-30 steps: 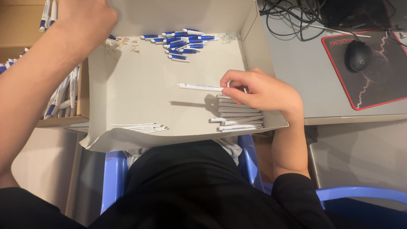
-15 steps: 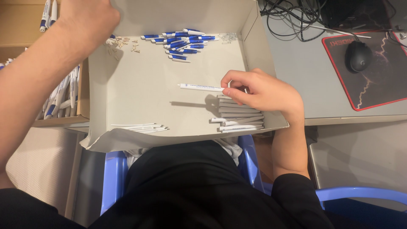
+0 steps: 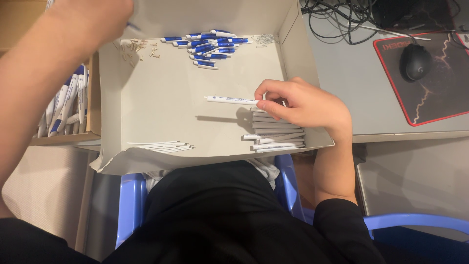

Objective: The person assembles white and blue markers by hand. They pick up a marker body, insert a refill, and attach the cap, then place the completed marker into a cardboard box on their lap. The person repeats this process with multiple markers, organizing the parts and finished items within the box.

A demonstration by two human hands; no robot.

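Between rt hand [image 3: 305,105] fingertips: white pen barrel [image 3: 232,100], pinched, pointing left, w/ stacked white barrels [image 3: 276,132] just beneath. Left hand [image 3: 93,17] raised at far left, blurred; grip can't be told. Blue-white pen parts [image 3: 207,44] lie beyond.

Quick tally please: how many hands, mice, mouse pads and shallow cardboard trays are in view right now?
Hands: 2, left hand and right hand, which holds a white pen barrel
Computer mouse: 1
Mouse pad: 1
Cardboard tray: 1
Total: 5
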